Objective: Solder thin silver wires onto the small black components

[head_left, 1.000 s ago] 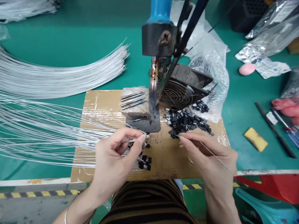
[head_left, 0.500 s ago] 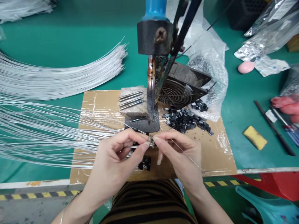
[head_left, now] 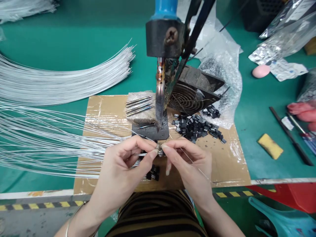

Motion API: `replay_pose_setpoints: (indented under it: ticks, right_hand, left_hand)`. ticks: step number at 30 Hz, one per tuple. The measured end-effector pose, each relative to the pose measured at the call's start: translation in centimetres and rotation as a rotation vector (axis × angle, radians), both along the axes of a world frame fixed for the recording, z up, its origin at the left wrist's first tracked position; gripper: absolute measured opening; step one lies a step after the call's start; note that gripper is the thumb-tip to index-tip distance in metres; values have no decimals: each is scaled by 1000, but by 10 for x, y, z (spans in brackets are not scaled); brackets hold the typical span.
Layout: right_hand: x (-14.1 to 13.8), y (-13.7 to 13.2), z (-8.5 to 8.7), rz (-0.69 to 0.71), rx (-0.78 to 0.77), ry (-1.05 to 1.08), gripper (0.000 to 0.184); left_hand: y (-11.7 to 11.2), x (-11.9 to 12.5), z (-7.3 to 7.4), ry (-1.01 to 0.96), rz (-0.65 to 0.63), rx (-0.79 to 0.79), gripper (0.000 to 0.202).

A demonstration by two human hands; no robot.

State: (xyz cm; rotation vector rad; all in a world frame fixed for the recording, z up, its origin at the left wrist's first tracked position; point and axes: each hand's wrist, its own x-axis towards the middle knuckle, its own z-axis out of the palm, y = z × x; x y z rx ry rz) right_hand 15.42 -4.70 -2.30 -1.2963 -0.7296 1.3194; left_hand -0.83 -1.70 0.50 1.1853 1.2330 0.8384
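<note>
My left hand (head_left: 128, 161) is closed in a pinch, with a white wire (head_left: 142, 154) running between its fingers. Fingertip to fingertip, my right hand (head_left: 190, 159) is also pinched; the tiny part at its tips is mostly covered. A thin, hair-like wire (head_left: 203, 174) crosses the right hand. Just above both hands, a soldering iron's tip (head_left: 159, 120) points down from a blue-handled iron (head_left: 165, 9) in a black clamp. Black connector pieces (head_left: 154, 172) lie beneath the left fingers, beside the ends of a spread of white wires (head_left: 61, 144).
Cardboard (head_left: 229, 161) covers the green table's front. A block (head_left: 140, 113) carries several metal rods. Right of the iron are a black fan (head_left: 189, 97), a pile of small black connectors (head_left: 197, 126) and bubble wrap (head_left: 228, 82). A yellow sponge (head_left: 270, 146) lies farther right; a wire bundle (head_left: 74, 85) lies left.
Both hands keep their pinch at nearly the same spot. The view has shifted very slightly, and the right hand has turned a little.
</note>
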Motion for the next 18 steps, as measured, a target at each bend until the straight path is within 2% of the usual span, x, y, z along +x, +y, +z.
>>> replay_pose_setpoints:
  ticks: [3, 6, 8, 13, 16, 18]
  right_hand:
    - [2, -6, -2, 17, 89, -146, 11]
    - [4, -13, -5, 56, 171, -298, 32]
    - [6, -16, -6, 52, 186, -351, 37]
    - [12, -18, 0, 130, 146, -404, 37]
    - [18, -17, 3, 153, 140, -481, 15]
    - [20, -16, 3, 152, 150, -536, 20]
  left_hand:
    - [2, 1, 1, 18, -7, -21, 15]
    - [4, 3, 0, 32, 11, -13, 14]
    - [6, 5, -1, 50, 35, 5, 13]
    - [7, 7, -3, 108, 68, 38, 12]
    - [7, 7, -3, 122, 73, 50, 11]
    - [7, 7, -2, 129, 79, 54, 11]
